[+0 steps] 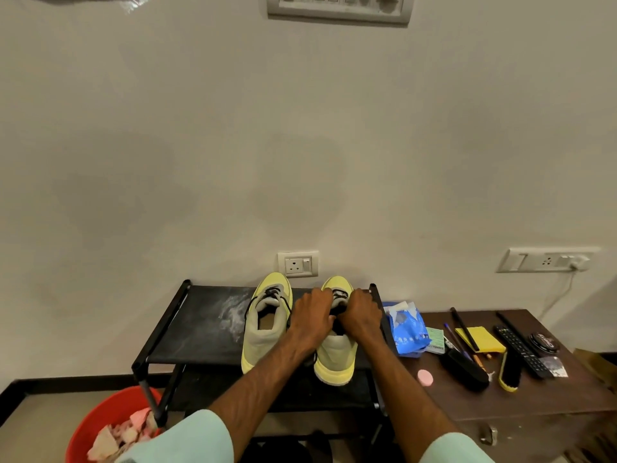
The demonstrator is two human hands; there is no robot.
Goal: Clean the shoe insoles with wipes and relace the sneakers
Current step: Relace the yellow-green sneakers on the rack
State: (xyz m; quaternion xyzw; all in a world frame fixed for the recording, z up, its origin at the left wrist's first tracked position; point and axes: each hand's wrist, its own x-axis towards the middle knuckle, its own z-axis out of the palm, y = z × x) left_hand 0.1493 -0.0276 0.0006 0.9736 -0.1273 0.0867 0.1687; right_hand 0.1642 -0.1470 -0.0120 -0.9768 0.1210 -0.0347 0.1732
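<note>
Two yellow and grey sneakers stand side by side, toes to the wall, on a black shoe rack (pixel 187 332). The left sneaker (pixel 267 324) has black laces threaded and nobody touches it. Both my hands are over the right sneaker (pixel 335 357). My left hand (pixel 312 312) and my right hand (pixel 359 314) have curled fingers that pinch the black lace (pixel 335 320) at the shoe's tongue. The hands hide most of the lacing. A blue pack of wipes (pixel 405 327) lies right of the rack.
A brown table (pixel 534 392) on the right holds shoe brushes (pixel 509 369), a remote (pixel 521 350), a yellow pad (pixel 480 339), pens, a polish tin (pixel 544 342) and a pink disc (pixel 425 377). A red tub (pixel 96 419) with used wipes stands at the lower left. Wall sockets are behind the rack.
</note>
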